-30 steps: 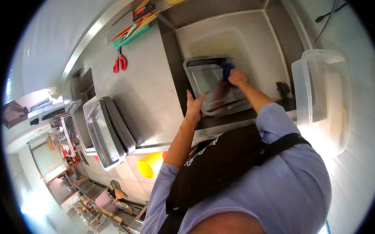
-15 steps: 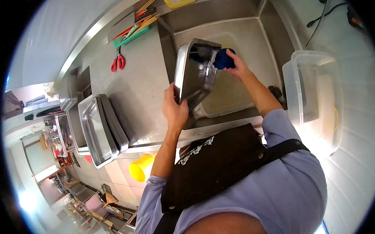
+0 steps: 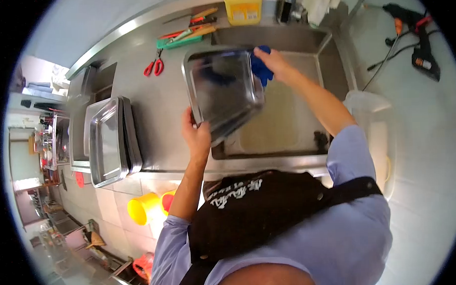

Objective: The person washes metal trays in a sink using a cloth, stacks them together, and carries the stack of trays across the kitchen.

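Note:
A shiny rectangular metal tray [image 3: 220, 95] is tilted up over the left edge of the sink, its hollow side facing me. My left hand [image 3: 196, 136] is closed on its lower left rim. At the tray's upper right edge, my right hand [image 3: 275, 64] is closed around a bunched blue cloth [image 3: 261, 67], which lies against the rim. Part of the cloth hangs below my fingers. The palm side of my right hand is hidden.
The sink [image 3: 306, 89] lies beneath and right of the tray. On the left, several metal trays [image 3: 107, 146] stand stacked. Red-handled scissors [image 3: 155, 67], a green holder [image 3: 182, 42] with utensils and a yellow jug [image 3: 243, 9] are at the back. A clear plastic bin [image 3: 370, 105] stands right.
The tray has swung left and turned so its inside faces me more. My right hand and the cloth have moved slightly up and left to its upper right edge. The camera view has shifted too.

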The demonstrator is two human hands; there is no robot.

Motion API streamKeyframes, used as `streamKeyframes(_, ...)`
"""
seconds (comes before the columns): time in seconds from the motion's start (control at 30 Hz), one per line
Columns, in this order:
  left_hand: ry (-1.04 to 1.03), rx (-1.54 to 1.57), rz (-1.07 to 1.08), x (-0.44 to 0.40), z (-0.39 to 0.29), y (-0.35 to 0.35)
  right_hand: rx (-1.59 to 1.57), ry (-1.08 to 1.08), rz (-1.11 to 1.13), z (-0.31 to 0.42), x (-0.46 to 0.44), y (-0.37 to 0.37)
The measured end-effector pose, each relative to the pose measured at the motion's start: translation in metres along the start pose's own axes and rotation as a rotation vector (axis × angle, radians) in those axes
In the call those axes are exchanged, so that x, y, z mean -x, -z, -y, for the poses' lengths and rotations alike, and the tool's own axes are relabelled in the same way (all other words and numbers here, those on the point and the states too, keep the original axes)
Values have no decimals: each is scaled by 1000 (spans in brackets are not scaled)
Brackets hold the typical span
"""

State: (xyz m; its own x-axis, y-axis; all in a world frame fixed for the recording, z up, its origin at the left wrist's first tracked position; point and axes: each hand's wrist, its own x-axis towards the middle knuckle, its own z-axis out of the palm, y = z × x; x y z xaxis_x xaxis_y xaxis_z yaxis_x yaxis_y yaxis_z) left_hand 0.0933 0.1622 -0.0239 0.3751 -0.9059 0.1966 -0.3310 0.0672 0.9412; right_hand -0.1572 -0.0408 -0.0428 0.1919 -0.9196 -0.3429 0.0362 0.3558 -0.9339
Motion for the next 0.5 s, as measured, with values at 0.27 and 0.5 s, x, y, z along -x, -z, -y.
streamKeyframes(0.27, 705, 618, -58, -27, -5, 1, 1220, 488, 428, 84, 8, -8)
streamKeyframes(0.5, 677, 678, 96, -73, 0, -5, 1361, 705, -97, 172, -76, 61)
